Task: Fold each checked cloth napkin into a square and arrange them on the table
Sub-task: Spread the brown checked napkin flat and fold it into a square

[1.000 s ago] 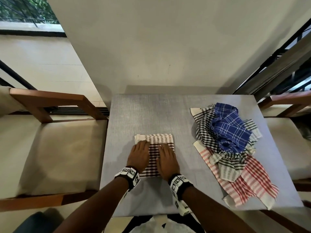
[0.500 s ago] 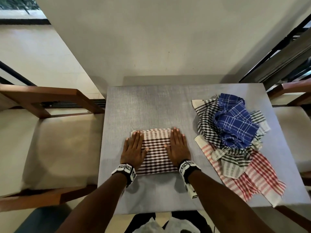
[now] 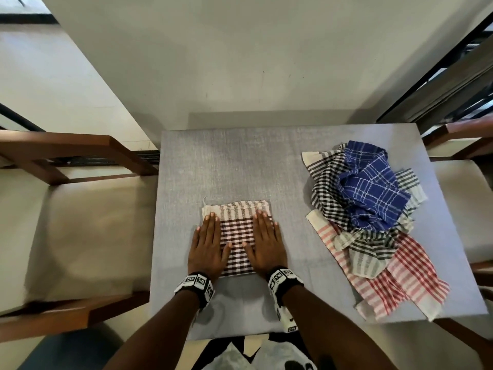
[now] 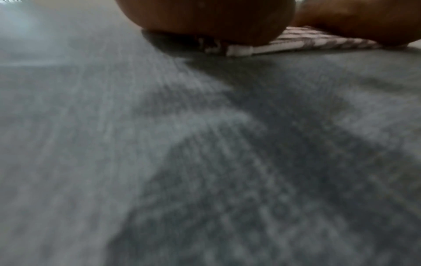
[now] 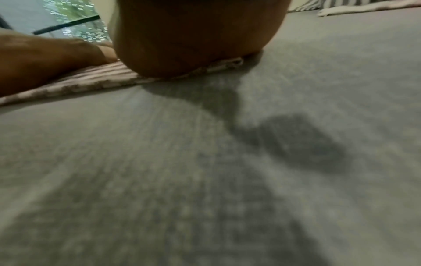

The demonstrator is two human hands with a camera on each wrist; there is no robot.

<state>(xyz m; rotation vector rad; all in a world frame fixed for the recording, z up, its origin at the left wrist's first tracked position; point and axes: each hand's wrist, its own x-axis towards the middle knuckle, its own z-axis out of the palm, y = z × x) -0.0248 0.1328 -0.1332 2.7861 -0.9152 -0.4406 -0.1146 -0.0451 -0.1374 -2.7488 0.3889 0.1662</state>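
A brown-and-white checked napkin (image 3: 237, 231), folded into a small square, lies on the grey table (image 3: 240, 161) near its front middle. My left hand (image 3: 206, 244) lies flat on the napkin's left side and my right hand (image 3: 266, 241) flat on its right side, both with straight fingers pressing down. In the left wrist view the heel of my left hand (image 4: 214, 19) sits on the napkin's edge (image 4: 296, 43). In the right wrist view my right hand (image 5: 196, 36) presses the napkin (image 5: 95, 77).
A loose heap of unfolded napkins lies on the table's right side: blue checked (image 3: 370, 182) on top, black-and-white checked (image 3: 328, 177) beneath, red-and-white checked (image 3: 400, 276) at the front. Cushioned wooden chairs stand to the left (image 3: 74, 222) and right (image 3: 464, 204).
My hands slid apart from the napkin's middle to its two sides, still flat on it. The napkin stays in place.
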